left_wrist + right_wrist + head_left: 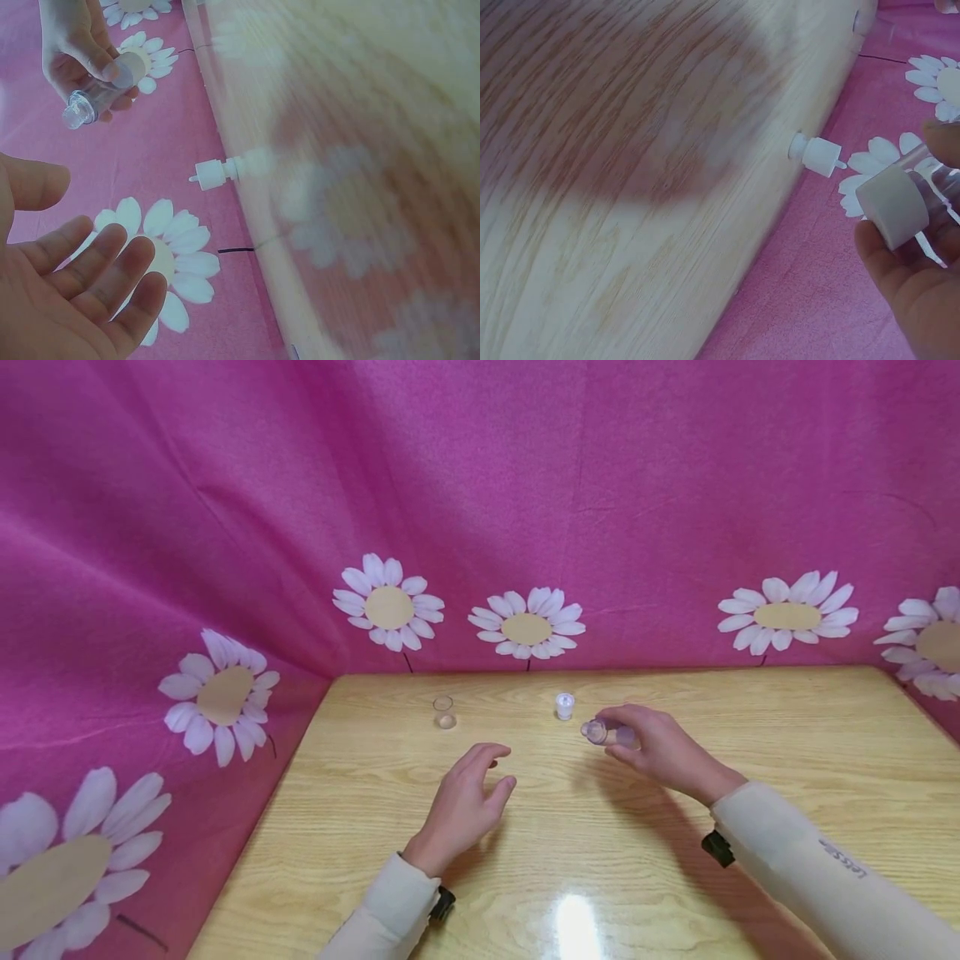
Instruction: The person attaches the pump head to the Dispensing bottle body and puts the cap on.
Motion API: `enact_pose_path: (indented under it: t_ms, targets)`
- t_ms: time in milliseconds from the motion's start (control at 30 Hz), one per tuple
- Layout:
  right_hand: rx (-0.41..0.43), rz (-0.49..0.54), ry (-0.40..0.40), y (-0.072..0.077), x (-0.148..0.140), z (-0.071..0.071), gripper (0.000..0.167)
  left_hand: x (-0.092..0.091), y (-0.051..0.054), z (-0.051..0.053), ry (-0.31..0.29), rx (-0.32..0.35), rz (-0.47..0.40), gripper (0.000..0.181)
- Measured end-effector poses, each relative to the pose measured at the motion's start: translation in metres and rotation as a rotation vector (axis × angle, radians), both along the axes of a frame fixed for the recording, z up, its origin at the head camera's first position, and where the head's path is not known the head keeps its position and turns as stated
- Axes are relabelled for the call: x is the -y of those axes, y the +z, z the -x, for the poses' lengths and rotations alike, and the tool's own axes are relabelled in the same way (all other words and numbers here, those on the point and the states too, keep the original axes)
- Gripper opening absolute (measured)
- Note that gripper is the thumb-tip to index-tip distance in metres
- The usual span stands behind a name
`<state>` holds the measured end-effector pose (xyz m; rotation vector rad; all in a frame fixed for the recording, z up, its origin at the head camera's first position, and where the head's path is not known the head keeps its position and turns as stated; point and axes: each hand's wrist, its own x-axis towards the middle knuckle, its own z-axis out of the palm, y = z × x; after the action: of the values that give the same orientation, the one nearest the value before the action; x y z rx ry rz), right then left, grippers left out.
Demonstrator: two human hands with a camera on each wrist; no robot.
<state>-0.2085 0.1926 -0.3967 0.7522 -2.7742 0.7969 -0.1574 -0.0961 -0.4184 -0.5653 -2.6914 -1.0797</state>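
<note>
the clear bottle [609,735] is just right of the white pump top [565,706], held tilted above the counter [360,827], the right hand [656,747] pinching its wall; a light, steady squeeze should suit slick plastic. the left hand [465,806] is loosely spread, holding nothing. the clear cup [444,712] stands well left of the pump top, itself the likeliest thing to get knocked.

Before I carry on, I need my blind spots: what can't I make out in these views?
- Part of the clear bottle: left wrist view, behind the thumb of the right hand.
- The bottle's neck end: right wrist view, cut off by the right edge.
- Rest of the left hand: left wrist view, cut off by the left edge.
- Fine detail of the white piece: head view, too small.
</note>
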Motion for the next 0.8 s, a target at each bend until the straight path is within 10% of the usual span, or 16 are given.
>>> enact_pose_path:
  t_ms: [800]
  targets:
    - [0.016, 0.014, -0.011, -0.0056, -0.0012, -0.0040, 0.035, -0.0024, 0.0037, 0.0088, 0.008, 0.007, -0.004, 0.036]
